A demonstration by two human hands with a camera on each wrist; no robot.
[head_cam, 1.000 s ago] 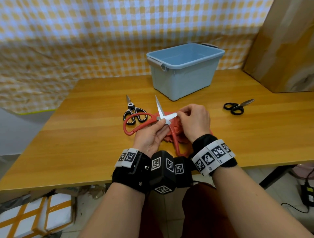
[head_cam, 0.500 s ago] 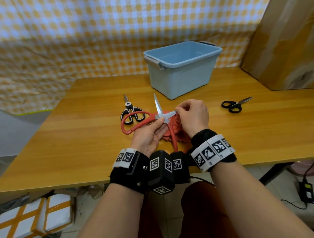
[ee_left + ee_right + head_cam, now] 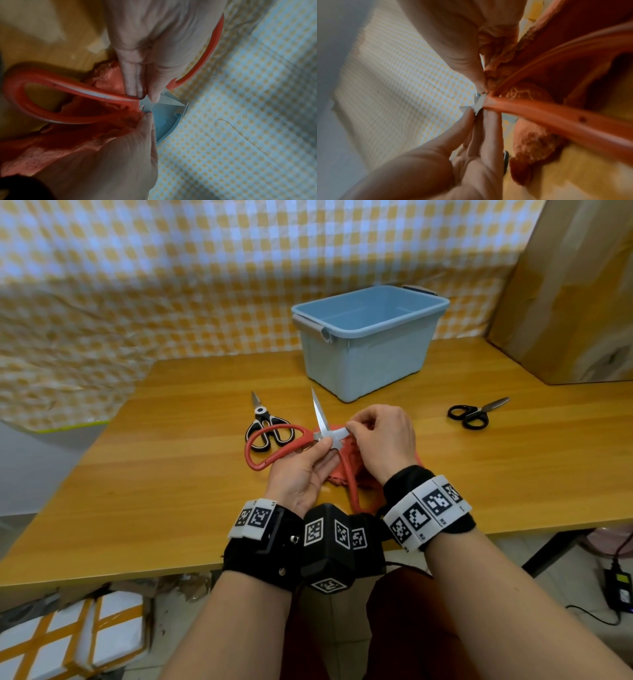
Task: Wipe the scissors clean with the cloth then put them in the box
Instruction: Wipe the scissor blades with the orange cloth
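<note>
Red-handled scissors (image 3: 274, 436) are held spread open above the table, one blade (image 3: 320, 414) pointing up toward the box. My left hand (image 3: 325, 445) pinches them at the pivot, thumb and fingers (image 3: 135, 83) on either side. My right hand (image 3: 356, 429) pinches the red cloth (image 3: 337, 478) against the other blade, whose tip is hidden under its fingers. The cloth (image 3: 51, 151) hangs bunched below the handles (image 3: 556, 113). The blue box (image 3: 370, 337) stands open at the back of the table, just beyond the hands.
Black-and-white scissors (image 3: 269, 426) lie just left of the hands. Small black scissors (image 3: 474, 414) lie to the right. A cardboard panel (image 3: 575, 296) leans at the back right. A checked sheet (image 3: 171, 285) hangs behind the table (image 3: 171, 491).
Barely anything differs. Both hands keep their hold on the open red scissors and the cloth, in about the same place over the table.
</note>
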